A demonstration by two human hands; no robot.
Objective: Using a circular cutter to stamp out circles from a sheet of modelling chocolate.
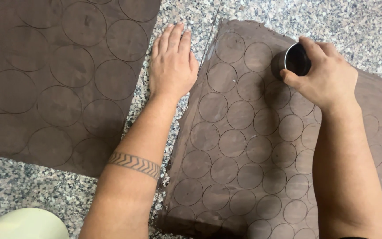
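A brown slab of rolled dough or clay (239, 132) lies on a speckled granite counter (32, 186), scored with several small circles. My right hand (323, 75) grips a round metal ring cutter (296, 59) pressed onto the slab near its far edge. My left hand (172, 62) lies flat, fingers together, palm down on the counter, touching the slab's left edge. It holds nothing.
A second brown slab (58, 79) with several larger cut circles lies to the left. A pale yellow-green rounded object (23, 225) sits at the bottom left corner. Bare granite shows between the slabs and along the far edge.
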